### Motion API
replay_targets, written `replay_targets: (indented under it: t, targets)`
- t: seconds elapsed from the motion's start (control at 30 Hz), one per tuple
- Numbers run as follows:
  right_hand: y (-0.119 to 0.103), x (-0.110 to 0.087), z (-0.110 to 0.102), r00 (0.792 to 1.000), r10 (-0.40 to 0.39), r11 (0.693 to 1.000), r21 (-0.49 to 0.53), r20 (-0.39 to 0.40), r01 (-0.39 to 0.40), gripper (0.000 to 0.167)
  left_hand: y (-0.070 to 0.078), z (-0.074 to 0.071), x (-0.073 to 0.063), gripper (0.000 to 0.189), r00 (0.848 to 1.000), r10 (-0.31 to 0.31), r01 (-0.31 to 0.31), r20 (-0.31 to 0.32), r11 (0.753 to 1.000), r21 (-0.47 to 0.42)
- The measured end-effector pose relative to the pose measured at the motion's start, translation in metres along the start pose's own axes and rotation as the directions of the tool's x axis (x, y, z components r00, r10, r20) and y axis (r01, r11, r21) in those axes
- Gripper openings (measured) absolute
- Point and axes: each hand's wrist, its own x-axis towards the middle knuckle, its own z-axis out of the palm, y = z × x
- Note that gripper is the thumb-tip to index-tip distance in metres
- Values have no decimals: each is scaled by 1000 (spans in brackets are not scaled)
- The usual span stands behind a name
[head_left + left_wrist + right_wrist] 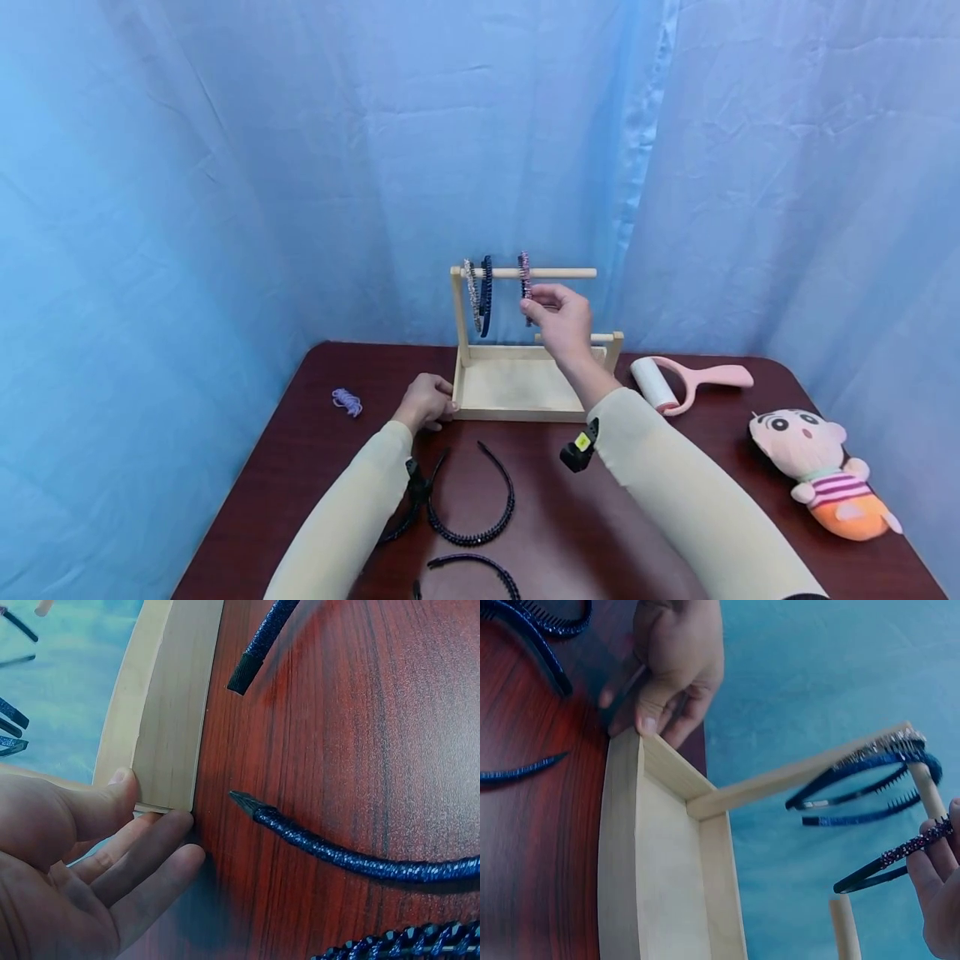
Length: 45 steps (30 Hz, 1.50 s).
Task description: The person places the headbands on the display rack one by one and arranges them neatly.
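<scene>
My right hand (pixel 564 321) pinches a pink beaded headband (pixel 525 275) between thumb and fingers. This headband hangs over the upper rod of a wooden rack (pixel 480 414), apart from the others. A silvery headband (pixel 472 296) and a dark blue headband (pixel 486 296) hang near the rod's post end. At the rack's front left corner, my left hand (pixel 427 402) holds the tray wall. In the left wrist view, its thumb lies on the wall's top edge and its fingers are against the corner (pixel 161 799). The right wrist view shows the pink headband (pixel 911 846) with its ends hanging down.
Several dark headbands (pixel 472 540) lie on the brown table (pixel 585 533) in front of the rack, one partly behind the left sleeve. A purple cord bundle (pixel 347 402) lies at left. A pink lint roller (pixel 697 379) and a plush doll (pixel 825 475) are at right.
</scene>
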Motion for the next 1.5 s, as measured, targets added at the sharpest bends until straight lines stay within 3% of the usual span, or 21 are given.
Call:
replay_targets:
  t: [0.5, 0.8, 0.93, 1.2, 1.5]
  targets:
    - [5, -2, 34, 1000, 17, 1000, -26, 15, -16, 20, -2, 1, -2, 29, 1000, 13, -13, -17, 1000, 5]
    - [4, -18, 41, 999, -44, 998, -51, 32, 45, 22, -3, 0, -5, 29, 1000, 10, -10, -22, 1000, 3]
    - [4, -20, 42, 998, -55, 996, -75, 21, 56, 21, -2, 0, -6, 29, 1000, 11, -11, -24, 1000, 0]
    - [8, -24, 32, 995, -64, 998, -33, -74, 62, 20, -2, 2, -8, 30, 1000, 0, 0, -17, 1000, -3]
    - [2, -31, 24, 992, -112, 991, 67, -55, 116, 21, -3, 1, -5, 31, 1000, 2, -2, -11, 1000, 5]
